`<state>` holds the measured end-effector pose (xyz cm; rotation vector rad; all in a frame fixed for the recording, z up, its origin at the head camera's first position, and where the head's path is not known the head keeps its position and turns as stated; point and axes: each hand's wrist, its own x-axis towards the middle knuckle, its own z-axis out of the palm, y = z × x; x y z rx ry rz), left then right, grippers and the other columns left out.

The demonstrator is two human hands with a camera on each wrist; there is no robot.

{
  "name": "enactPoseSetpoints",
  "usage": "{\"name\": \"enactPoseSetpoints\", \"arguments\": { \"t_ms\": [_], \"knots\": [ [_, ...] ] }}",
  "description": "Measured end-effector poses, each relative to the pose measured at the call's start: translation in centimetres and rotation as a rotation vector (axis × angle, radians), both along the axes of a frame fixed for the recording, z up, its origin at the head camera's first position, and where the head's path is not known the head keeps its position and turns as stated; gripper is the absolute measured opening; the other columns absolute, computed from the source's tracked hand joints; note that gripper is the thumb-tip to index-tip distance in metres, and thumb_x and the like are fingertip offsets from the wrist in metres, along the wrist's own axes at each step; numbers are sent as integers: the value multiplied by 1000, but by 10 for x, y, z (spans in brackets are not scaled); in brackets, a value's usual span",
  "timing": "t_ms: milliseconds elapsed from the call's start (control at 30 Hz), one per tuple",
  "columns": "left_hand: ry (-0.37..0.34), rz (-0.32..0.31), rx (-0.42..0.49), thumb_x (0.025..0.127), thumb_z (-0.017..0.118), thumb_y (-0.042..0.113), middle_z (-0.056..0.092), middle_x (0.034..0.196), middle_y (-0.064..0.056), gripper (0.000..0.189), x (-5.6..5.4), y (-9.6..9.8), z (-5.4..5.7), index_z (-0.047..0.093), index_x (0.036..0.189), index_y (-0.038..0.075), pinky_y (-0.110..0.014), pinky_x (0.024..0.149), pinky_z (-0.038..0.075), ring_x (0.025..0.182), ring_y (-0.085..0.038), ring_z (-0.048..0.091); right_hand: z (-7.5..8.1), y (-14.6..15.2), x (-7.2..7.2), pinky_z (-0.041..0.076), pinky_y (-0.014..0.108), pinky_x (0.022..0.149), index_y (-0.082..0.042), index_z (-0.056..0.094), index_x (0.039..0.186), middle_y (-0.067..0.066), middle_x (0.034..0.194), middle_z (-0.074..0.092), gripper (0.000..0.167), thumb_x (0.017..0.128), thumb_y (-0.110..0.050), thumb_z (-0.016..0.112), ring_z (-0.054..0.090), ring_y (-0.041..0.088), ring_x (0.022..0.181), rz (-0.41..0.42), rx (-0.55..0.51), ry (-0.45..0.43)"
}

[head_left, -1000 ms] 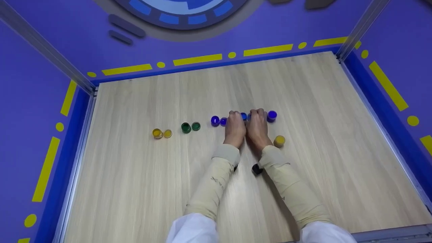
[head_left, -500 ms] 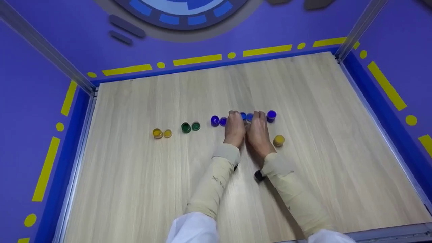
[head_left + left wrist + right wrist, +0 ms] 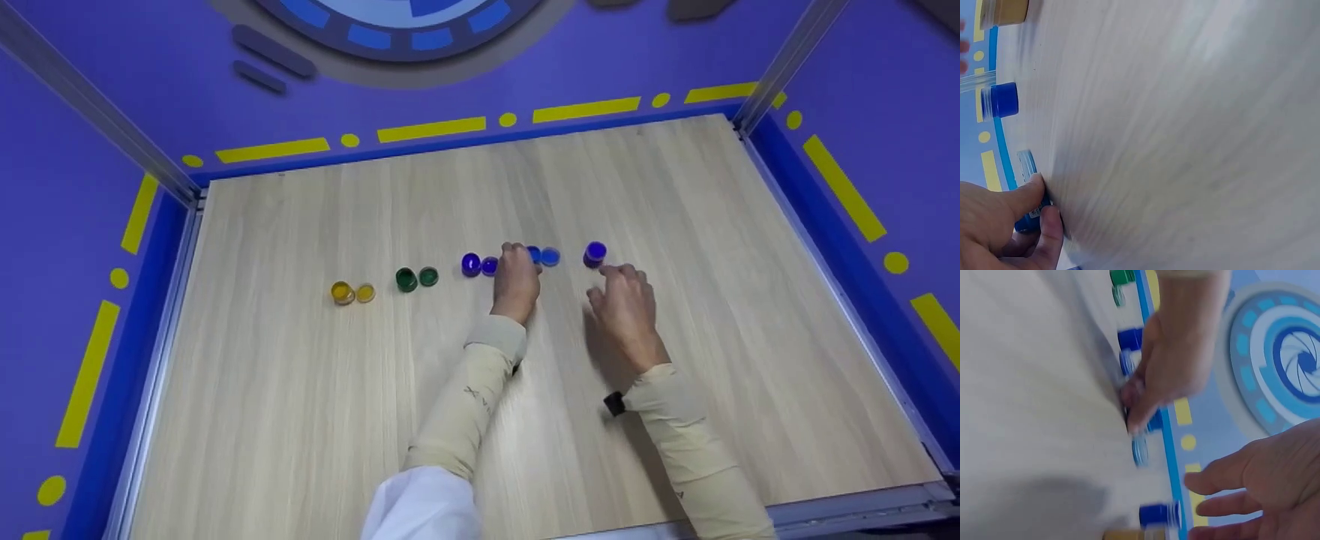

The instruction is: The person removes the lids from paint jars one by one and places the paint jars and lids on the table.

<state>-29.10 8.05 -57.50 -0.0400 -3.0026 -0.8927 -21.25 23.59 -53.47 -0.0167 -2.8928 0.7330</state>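
Note:
My left hand [image 3: 516, 281] grips a small blue paint pot [image 3: 1030, 220], which it partly covers in the head view. A blue lid [image 3: 550, 256] lies just right of that pot. To the right, my right hand [image 3: 628, 307] hovers over the table, fingers loosely spread and holding nothing. Just beyond its fingertips stands a capped purple paint pot [image 3: 595, 254]. A capped yellow paint pot [image 3: 1008, 12] shows in the left wrist view; in the head view the right hand hides it.
Left along the row are an uncapped purple pot [image 3: 471, 265] with its lid [image 3: 490, 266], an uncapped green pot [image 3: 406, 280] with its lid [image 3: 428, 277], and an uncapped yellow pot [image 3: 342, 292] with its lid [image 3: 365, 293]. Purple walls [image 3: 420, 112] enclose the wooden table [image 3: 300, 420].
My right hand has left the blue lid, now lying on the table, and moved right, covering the capped yellow pot. My left hand stays on the blue pot. The head view has shifted slightly.

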Motion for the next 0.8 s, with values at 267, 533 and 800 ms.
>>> {"name": "enactPoseSetpoints", "arguments": {
  "t_ms": [267, 533, 800],
  "knots": [
    [-34, 24, 22, 95, 75, 11, 63, 111, -17, 30, 2, 1, 2, 65, 116, -8, -29, 87, 55, 101, -25, 69, -13, 12, 12, 50, 58, 85, 13, 69, 107, 31, 99, 64, 22, 88, 3, 67, 62, 49, 96, 14, -55, -89],
    [-33, 28, -6, 97, 73, 13, 62, 113, -18, 33, 5, 3, 2, 64, 120, -9, -30, 88, 55, 103, -26, 69, -36, 6, 18, 50, 55, 81, 13, 67, 100, 28, 94, 64, 13, 90, 6, 63, 60, 47, 91, -5, -39, 3],
    [27, 3, -22, 97, 70, 9, 63, 107, -21, 24, 9, 3, -2, 67, 112, -10, -33, 86, 56, 97, -29, 69, -40, 1, 26, 53, 54, 75, 10, 65, 88, 25, 84, 62, 4, 89, 7, 65, 62, 46, 84, 10, -14, 48]
  ]
}}
